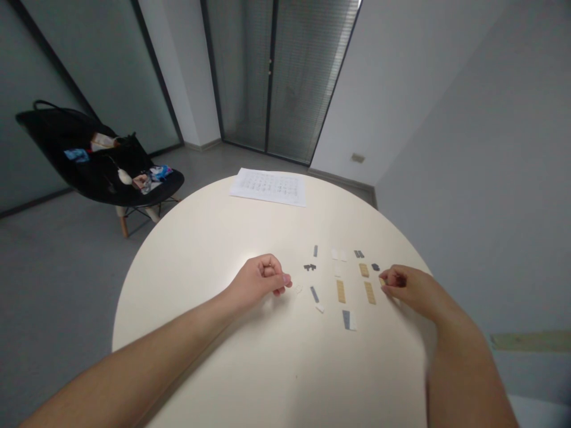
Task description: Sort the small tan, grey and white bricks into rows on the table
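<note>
My left hand rests curled on the round cream table, its fingertips just short of a small white plastic brick piece. Several flat building plates lie spread to the right of it: tan ones, grey ones, white ones and dark grey ones. My right hand sits at the right end of these pieces, fingers bunched next to a tan plate. Whether those fingers pinch something small is hard to tell.
A printed sheet of paper lies at the table's far edge. Beyond the table stand a black chair holding a bag and loose items, glass doors with blinds, and a grey wall to the right.
</note>
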A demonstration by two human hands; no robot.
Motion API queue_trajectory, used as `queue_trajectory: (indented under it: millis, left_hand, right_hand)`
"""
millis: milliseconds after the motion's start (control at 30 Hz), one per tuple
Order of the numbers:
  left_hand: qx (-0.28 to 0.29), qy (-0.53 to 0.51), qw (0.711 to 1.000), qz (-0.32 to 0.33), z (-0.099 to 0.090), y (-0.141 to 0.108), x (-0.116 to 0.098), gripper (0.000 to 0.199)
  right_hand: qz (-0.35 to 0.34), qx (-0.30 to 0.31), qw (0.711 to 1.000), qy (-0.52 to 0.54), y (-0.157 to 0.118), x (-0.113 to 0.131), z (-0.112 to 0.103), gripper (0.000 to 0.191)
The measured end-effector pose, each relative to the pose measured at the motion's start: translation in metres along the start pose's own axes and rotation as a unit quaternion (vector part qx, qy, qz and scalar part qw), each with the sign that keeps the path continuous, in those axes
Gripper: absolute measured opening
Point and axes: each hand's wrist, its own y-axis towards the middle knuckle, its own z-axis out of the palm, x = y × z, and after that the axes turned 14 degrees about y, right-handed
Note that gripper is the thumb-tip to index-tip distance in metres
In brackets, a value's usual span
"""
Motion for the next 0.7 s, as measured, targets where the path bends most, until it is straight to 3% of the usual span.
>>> queue_trajectory:
  millis: [100,633,700]
  left_hand:
    - [-0.002,0.001,1.0,-0.003,0.0001,-0.0007,-0.0013,0.029]
    - [0.006,0.004,1.0,-0.003,-0.0003,-0.0004,-0.0018,0.03]
    - [0.007,0.005,1.0,-0.003,-0.0005,-0.0001,-0.0005,0.03]
  right_hand:
    - [0.007,0.049,0.999,-0.005,0.0003,0.0006,-0.0003,0.016]
    - [0.015,0.06,0.998,-0.007,0.0009,-0.0006,0.0003,0.017]
    - [0.015,0.037,0.999,-0.01,0.0003,0.0003,0.0008,0.018]
